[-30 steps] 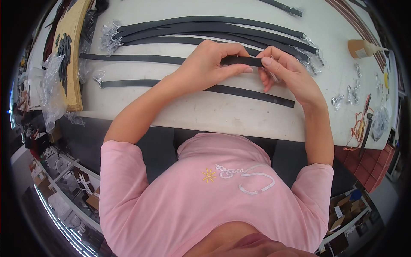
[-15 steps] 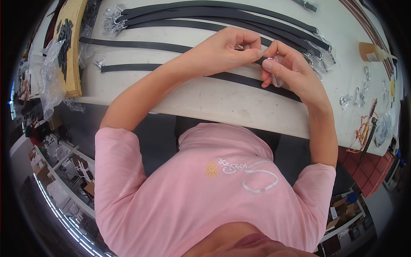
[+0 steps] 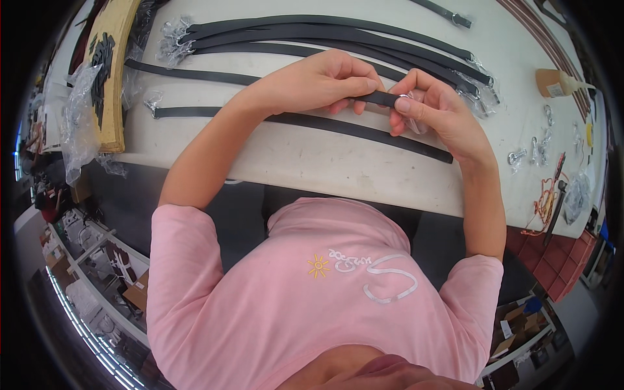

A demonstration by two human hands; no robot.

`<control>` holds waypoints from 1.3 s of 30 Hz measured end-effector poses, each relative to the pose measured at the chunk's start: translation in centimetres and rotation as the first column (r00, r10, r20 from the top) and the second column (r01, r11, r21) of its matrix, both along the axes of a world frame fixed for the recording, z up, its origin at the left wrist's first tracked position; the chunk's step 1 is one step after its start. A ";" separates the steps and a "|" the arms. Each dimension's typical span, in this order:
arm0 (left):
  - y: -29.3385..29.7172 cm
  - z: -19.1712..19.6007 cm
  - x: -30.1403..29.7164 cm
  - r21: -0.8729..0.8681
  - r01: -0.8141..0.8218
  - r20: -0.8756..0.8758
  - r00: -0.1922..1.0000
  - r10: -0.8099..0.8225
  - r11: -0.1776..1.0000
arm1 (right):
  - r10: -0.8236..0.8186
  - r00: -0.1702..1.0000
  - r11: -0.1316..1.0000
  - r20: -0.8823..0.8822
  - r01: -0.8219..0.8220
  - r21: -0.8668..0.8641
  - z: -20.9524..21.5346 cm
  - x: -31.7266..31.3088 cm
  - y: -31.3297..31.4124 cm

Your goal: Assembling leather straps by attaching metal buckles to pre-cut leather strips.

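Observation:
My left hand (image 3: 318,81) pinches a black flat strap (image 3: 377,98) near its right end. The rest of that strap appears to run behind my wrist to the left side of the table. In my right hand (image 3: 437,110), thumb and fingers close on a metal clasp (image 3: 403,97) partly wrapped in clear plastic, right at the strap's end. Whether the strap is threaded through the clasp is hard to see. Just nearer to me lies a second black strap (image 3: 357,130), with a plastic-wrapped clasp (image 3: 153,105) at its left end and a bare right end.
Several finished-looking straps (image 3: 273,27) with wrapped clasps lie stacked at the back. A wooden board (image 3: 116,133) bearing small black pieces stands left beside crumpled plastic (image 3: 79,123). At right are a bottle with amber contents (image 3: 551,84), loose wrapped clasps (image 3: 538,151) and an orange cord (image 3: 545,208).
My left hand has slid a little left along the strap, exposing a short stretch of it between the hands. My right hand keeps its hold on the clasp.

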State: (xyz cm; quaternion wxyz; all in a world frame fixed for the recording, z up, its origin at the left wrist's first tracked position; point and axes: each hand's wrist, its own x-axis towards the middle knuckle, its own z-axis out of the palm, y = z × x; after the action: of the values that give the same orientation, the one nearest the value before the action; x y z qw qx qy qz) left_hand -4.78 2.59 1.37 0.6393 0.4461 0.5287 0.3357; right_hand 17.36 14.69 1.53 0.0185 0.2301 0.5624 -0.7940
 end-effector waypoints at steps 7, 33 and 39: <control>0.1 0.4 -0.1 0.018 0.039 -0.109 0.993 -0.037 0.999 | -0.004 1.000 0.999 0.020 0.004 0.038 0.1 0.0 0.3; -0.1 -1.4 1.6 0.152 -0.059 -0.115 0.990 0.077 0.987 | -0.012 0.999 0.995 -0.052 0.017 0.095 -1.1 -0.2 -0.9; 0.1 0.2 0.5 -0.044 -0.044 0.009 0.999 0.044 0.998 | 0.001 0.999 0.996 -0.054 0.004 0.085 -0.6 -0.2 -0.3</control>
State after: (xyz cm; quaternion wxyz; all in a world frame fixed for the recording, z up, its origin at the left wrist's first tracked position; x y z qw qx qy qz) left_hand -4.29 2.71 1.58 0.6439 0.4187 0.5425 0.3403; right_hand 17.17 14.34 0.95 -0.0072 0.2094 0.5958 -0.7753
